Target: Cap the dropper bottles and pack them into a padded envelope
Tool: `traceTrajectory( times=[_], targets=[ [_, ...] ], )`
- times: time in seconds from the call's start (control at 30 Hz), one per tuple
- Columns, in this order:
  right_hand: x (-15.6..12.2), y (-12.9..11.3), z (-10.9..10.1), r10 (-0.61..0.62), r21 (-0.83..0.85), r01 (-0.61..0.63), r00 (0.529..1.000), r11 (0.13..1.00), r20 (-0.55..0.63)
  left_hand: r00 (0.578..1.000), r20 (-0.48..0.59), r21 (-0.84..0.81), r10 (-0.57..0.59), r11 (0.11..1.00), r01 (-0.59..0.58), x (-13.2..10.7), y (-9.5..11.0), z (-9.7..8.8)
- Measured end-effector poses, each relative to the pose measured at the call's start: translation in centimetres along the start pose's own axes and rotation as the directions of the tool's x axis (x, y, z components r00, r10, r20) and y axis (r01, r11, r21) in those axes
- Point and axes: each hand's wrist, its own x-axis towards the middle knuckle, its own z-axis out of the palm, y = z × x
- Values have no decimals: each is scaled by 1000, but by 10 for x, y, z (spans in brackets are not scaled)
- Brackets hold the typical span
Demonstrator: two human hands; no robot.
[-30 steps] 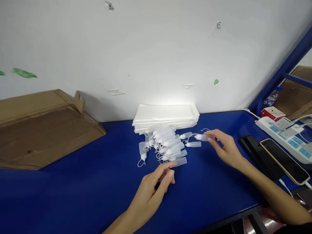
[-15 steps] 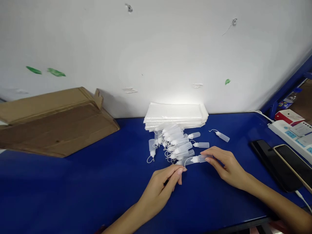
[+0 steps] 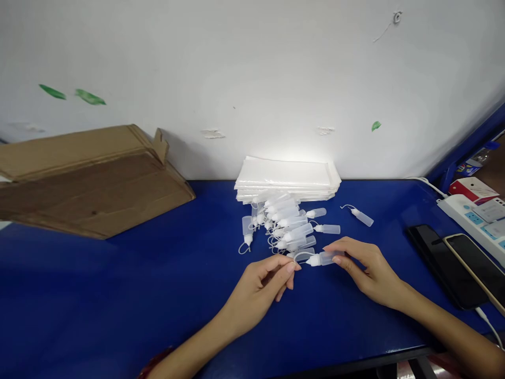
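Between thumb and fingers, my right hand [image 3: 365,266] grips the body of a small translucent squeeze bottle [image 3: 315,259], its white nozzle pointing left. A thin needle tip and a curved white strap stretch from the nozzle toward my left hand [image 3: 268,281]. There my left thumb and index finger pinch the strap's end, where the cap is mostly hidden by the fingers. Just behind my hands lies a heap of similar bottles [image 3: 290,216], several with looped straps. One single bottle [image 3: 362,217] lies apart, right of the heap.
White padded envelopes [image 3: 286,173] are stacked against the wall behind the heap. A brown cardboard box [image 3: 90,195] lies open at left on the blue table [image 3: 118,305]. Two phones [image 3: 437,263] and a white power strip [image 3: 473,223] occupy the right side.
My left hand has risen slightly, holding the strap's end close to the needle tip. The bottle stays in my right hand, now nearly level. The camera view has shifted a little.
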Motion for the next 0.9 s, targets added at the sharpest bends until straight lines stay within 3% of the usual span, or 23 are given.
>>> traceTrajectory(
  times=[0.27,0.53,0.9],
  targets=[
    [-1,-1,3,-5,34,5,1000,999,6,991,106,-119,-80,989,93,4,3,-3],
    [-1,-2,3,-34,20,34,999,999,16,991,99,-127,-86,987,98,1,3,-3],
    [-5,-1,15,-269,-164,261,963,951,-32,996,65,-83,-54,995,59,0,3,2]
  ],
)
